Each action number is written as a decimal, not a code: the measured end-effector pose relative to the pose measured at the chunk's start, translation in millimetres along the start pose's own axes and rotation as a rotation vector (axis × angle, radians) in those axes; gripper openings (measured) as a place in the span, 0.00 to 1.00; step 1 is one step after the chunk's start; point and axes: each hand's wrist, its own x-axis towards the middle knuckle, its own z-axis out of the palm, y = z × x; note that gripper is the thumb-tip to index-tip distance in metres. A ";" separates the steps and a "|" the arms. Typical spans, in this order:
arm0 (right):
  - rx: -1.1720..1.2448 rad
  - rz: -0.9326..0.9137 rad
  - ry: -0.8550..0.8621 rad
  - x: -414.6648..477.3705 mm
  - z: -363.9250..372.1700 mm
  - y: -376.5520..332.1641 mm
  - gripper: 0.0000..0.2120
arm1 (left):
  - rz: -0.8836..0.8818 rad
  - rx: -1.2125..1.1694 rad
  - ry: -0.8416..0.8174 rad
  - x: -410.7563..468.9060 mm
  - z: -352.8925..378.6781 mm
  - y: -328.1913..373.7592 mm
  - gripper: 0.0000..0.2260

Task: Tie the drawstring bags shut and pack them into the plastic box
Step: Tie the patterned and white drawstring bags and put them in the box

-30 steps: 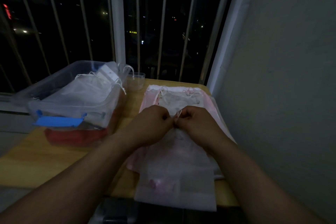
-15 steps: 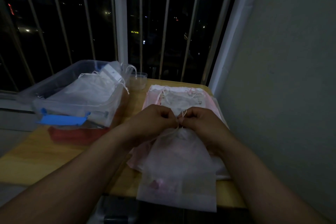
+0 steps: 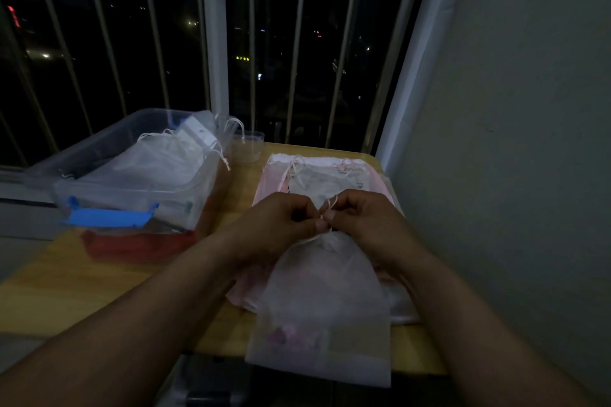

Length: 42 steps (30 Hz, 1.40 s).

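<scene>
Since a second ago the bag (image 3: 325, 301) has bunched tight at its mouth and your hands have lifted slightly. Your left hand (image 3: 281, 225) and right hand (image 3: 360, 221) meet knuckle to knuckle above the gathered neck, fingers closed, each pinching the thin cord (image 3: 331, 205); a small loop stands up between them. Whether a knot is formed is hard to tell in this dim light. The bag's lower edge overhangs the near side of the wooden table (image 3: 66, 287), lying on a stack of pink and white bags (image 3: 330, 175). The plastic box (image 3: 139, 175), left of you, already holds tied bags.
</scene>
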 end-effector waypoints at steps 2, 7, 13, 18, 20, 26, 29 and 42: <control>-0.023 -0.019 0.015 0.7 2.0 1.4 0.08 | 0.001 0.007 0.007 0.3 1.4 -0.1 0.07; -0.114 -0.058 0.034 1.3 3.5 2.9 0.05 | -0.021 -0.087 -0.015 1.4 0.3 -0.6 0.10; -0.111 -0.076 0.061 3.0 7.1 4.8 0.06 | -0.149 -0.271 -0.032 0.5 2.1 -1.3 0.07; -0.023 -0.045 0.047 1.4 7.3 1.0 0.07 | -0.202 -0.445 -0.007 0.0 4.3 0.2 0.14; 0.059 -0.002 0.006 -0.2 5.0 0.1 0.07 | -0.183 -0.443 -0.007 -0.4 3.3 0.2 0.17; -0.149 -0.070 0.024 0.5 8.9 3.1 0.05 | -0.062 -0.087 0.071 3.6 10.6 -2.3 0.09; -0.289 -0.122 0.053 0.0 13.8 0.5 0.04 | 0.007 0.019 0.070 4.3 11.8 -2.6 0.07; 0.074 -0.021 -0.022 -4.2 7.6 -2.0 0.05 | 0.010 -0.062 -0.030 -2.4 -5.8 -2.0 0.08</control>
